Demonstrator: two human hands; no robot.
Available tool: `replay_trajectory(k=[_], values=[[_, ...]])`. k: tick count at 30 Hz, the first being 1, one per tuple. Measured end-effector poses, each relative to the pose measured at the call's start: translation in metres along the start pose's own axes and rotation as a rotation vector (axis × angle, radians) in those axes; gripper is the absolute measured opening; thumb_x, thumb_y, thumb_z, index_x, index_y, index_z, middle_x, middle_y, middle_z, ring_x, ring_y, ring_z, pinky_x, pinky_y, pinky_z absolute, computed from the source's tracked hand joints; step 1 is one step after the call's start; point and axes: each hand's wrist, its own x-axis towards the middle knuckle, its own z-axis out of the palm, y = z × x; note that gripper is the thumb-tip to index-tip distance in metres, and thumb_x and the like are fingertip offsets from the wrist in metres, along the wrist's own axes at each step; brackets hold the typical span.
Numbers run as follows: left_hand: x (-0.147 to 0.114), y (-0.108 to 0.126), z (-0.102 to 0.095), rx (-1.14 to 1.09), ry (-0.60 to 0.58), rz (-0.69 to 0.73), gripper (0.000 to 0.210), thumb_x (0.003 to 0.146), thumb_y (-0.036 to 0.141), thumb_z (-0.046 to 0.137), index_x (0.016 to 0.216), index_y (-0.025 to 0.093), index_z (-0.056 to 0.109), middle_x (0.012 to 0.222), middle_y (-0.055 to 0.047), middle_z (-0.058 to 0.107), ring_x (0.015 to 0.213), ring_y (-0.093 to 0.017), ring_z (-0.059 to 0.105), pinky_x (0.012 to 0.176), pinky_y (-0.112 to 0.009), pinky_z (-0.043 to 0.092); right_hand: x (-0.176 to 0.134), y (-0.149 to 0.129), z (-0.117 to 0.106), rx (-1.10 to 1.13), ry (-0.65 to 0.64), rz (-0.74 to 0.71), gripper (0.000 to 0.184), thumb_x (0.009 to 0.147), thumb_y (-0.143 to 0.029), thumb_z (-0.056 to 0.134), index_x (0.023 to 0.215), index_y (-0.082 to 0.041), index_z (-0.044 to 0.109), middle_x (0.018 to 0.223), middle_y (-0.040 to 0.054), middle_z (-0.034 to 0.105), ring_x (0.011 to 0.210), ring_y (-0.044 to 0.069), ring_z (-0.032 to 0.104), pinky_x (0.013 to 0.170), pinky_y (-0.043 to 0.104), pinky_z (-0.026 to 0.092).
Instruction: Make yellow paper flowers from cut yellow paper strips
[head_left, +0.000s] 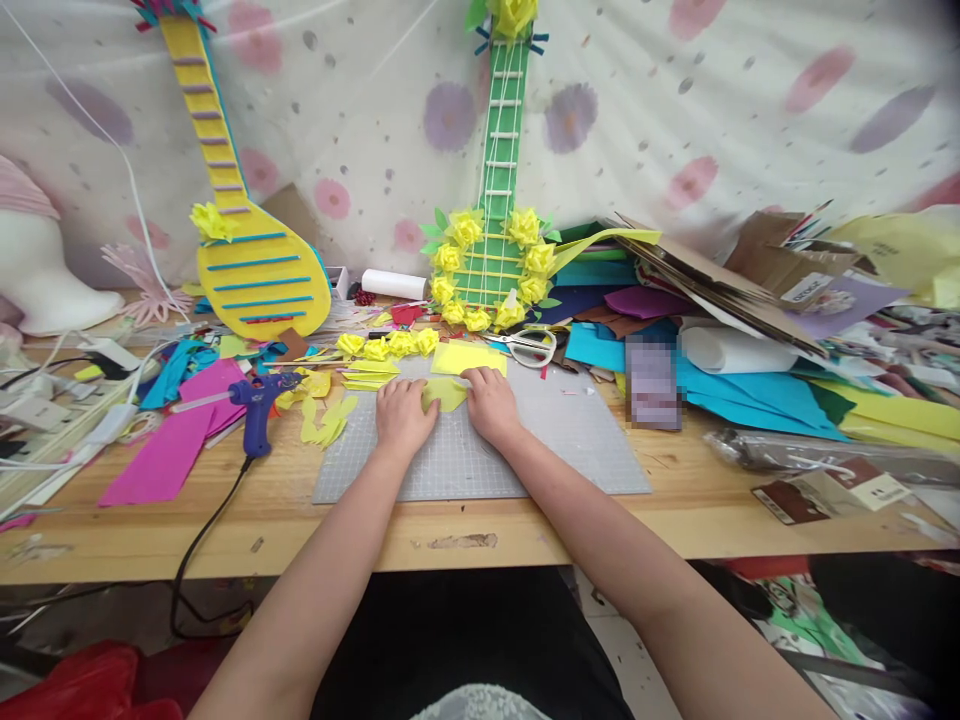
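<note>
A small yellow paper piece (447, 394) lies between my two hands, low over the grey cutting mat (559, 440). On its left side my left hand (403, 412) is closed, thumb and fingers at the paper's edge. Opposite, my right hand (491, 402) pinches the other edge with bent fingers. Just behind the hands is a flat yellow paper sheet (469, 358). Several folded yellow strips (369, 376) and a row of yellow paper roses (401, 345) sit to its left. Scissors (534, 348) rest at the mat's back edge.
A blue glue gun (259, 410) with its cord stands left of the mat, near pink paper (176, 450). Behind are a yellow paper instrument (262, 260) and a green one (501, 190). Coloured paper (757, 395), cardboard and a blurred phone-shaped object (653, 382) crowd the right.
</note>
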Motion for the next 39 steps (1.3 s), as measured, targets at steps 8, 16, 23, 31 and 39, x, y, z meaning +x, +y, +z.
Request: replay_trajectory(k=[8,16,23,31,39], values=[[0.004,-0.011,0.001,-0.156,0.021,-0.077,0.031,0.08,0.025,0.042,0.105,0.021,0.06,0.088,-0.005,0.066,0.088,-0.022,0.056,0.082,-0.036,0.038,-0.007,-0.005,-0.004,0.152,-0.054,-0.286,0.026,0.079,-0.027,0.051,0.103,-0.018,0.053,0.099,0.0063,0.06,0.094,0.02,0.048,0.083,0.031,0.036],[0.006,-0.028,-0.003,-0.298,-0.102,0.083,0.047,0.063,0.005,0.043,0.098,0.025,0.067,0.092,0.0,0.067,0.093,-0.017,0.055,0.091,-0.032,0.038,-0.008,-0.006,-0.005,0.035,-0.099,-0.406,0.021,0.085,-0.025,0.043,0.098,-0.018,0.058,0.087,0.0063,0.064,0.096,0.019,0.049,0.084,0.031,0.032],[0.002,-0.014,0.003,-0.325,-0.096,0.162,0.055,0.064,0.005,0.042,0.112,0.024,0.059,0.09,-0.001,0.067,0.096,-0.017,0.053,0.092,-0.033,0.036,-0.007,0.003,-0.009,0.043,-0.024,-0.359,0.035,0.076,-0.043,0.055,0.101,-0.018,0.059,0.094,0.0079,0.062,0.101,0.023,0.042,0.088,0.035,0.03],[0.003,-0.02,0.005,-0.269,-0.048,0.031,0.046,0.07,0.021,0.053,0.116,0.022,0.054,0.106,-0.003,0.062,0.102,-0.023,0.048,0.092,-0.037,0.036,-0.006,0.002,-0.005,0.011,-0.075,-0.365,0.026,0.081,-0.035,0.052,0.1,-0.018,0.057,0.094,0.0074,0.062,0.093,0.021,0.045,0.08,0.033,0.031],[0.003,-0.02,0.008,-0.259,-0.084,-0.022,0.034,0.072,0.024,0.054,0.106,0.023,0.056,0.103,-0.003,0.061,0.102,-0.023,0.047,0.088,-0.038,0.035,-0.005,0.001,-0.008,-0.008,-0.091,-0.418,0.026,0.08,-0.011,0.044,0.096,-0.02,0.062,0.096,0.0062,0.063,0.089,0.02,0.045,0.077,0.032,0.032]])
